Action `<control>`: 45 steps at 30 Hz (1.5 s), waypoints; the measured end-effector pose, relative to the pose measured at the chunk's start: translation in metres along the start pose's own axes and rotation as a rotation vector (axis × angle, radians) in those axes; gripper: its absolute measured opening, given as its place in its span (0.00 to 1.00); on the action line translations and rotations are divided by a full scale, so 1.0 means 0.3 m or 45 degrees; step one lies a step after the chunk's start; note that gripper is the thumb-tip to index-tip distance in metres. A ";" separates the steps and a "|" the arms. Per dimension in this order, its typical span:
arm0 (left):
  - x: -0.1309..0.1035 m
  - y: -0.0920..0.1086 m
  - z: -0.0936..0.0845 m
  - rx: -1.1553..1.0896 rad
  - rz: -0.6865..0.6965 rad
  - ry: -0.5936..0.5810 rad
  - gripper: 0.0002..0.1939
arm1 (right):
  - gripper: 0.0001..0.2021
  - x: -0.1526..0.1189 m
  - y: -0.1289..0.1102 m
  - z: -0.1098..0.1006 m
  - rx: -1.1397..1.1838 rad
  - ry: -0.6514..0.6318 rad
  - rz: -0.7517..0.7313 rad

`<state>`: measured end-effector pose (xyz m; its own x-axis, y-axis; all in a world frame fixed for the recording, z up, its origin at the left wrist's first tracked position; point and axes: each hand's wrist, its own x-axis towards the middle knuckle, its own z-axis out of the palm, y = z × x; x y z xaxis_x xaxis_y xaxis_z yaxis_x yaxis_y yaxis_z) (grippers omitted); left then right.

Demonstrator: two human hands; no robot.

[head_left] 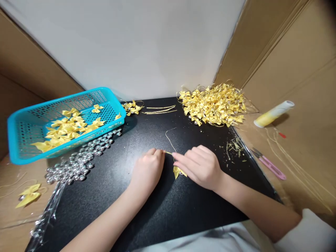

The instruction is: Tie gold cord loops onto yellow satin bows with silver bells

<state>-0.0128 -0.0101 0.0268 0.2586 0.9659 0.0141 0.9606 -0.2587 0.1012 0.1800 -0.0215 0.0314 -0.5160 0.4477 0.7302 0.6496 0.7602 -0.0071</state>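
Note:
My left hand [148, 167] is closed at the middle of the black table, gripping one end of a short yellow cord [168, 152]. My right hand [201, 166] is closed at the cord's other side, its fingers pinched together around it. A yellow ribbon bow [177, 172] hangs just under my right fingertips, partly hidden by them. From the right fingers a thin loose thread [170, 139] curls away over the tabletop.
At the left, a blue basket [15, 136] contains yellow bows, with silver bells or beads [76, 164] beside it. A heap of finished-looking bows [214, 105] lies back right. Cut cords [160, 110] lie between. Pink thread snips [273, 168] and a thread spool [274, 113] are on the right.

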 end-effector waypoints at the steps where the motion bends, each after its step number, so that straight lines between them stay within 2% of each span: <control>1: -0.002 0.003 0.001 0.047 0.002 -0.003 0.13 | 0.08 -0.004 -0.003 0.013 0.000 -0.067 0.090; 5: -0.008 0.015 -0.001 0.081 0.015 0.009 0.13 | 0.09 -0.029 -0.003 0.054 0.041 -0.239 0.319; 8: -0.011 0.014 -0.003 -0.025 0.010 0.057 0.14 | 0.08 -0.043 0.004 0.065 0.025 -0.281 0.356; 12: -0.009 -0.002 0.000 -0.528 0.018 0.217 0.12 | 0.09 -0.045 0.018 0.063 0.100 -0.332 0.465; 15: -0.003 -0.007 0.008 -1.078 -0.134 0.175 0.12 | 0.07 -0.038 0.029 0.058 0.363 -0.362 0.705; 17: 0.000 0.002 0.021 -1.410 -0.251 0.064 0.13 | 0.06 -0.034 0.032 0.058 0.571 -0.323 0.891; 20: -0.001 0.028 0.050 -1.763 -0.314 -0.045 0.14 | 0.03 -0.031 0.027 0.062 0.820 -0.222 1.163; 24: -0.009 0.056 0.086 -1.990 -0.261 -0.057 0.14 | 0.03 -0.030 0.003 0.073 1.238 -0.067 1.454; 28: -0.021 0.067 0.098 -2.176 -0.183 -0.056 0.13 | 0.08 -0.027 -0.027 0.081 1.509 0.039 1.621; 35: -0.034 0.069 0.111 -2.246 -0.118 0.012 0.12 | 0.13 -0.025 -0.049 0.084 1.629 0.130 1.704; 45: -0.037 0.068 0.116 -1.854 -0.185 0.240 0.06 | 0.15 -0.041 -0.062 0.108 1.671 0.153 1.718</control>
<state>0.0074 -0.0266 -0.0058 0.0447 0.9985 0.0314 0.0007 -0.0314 0.9995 0.1561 -0.0259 0.0005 -0.0182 0.9848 -0.1725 -0.2796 -0.1707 -0.9448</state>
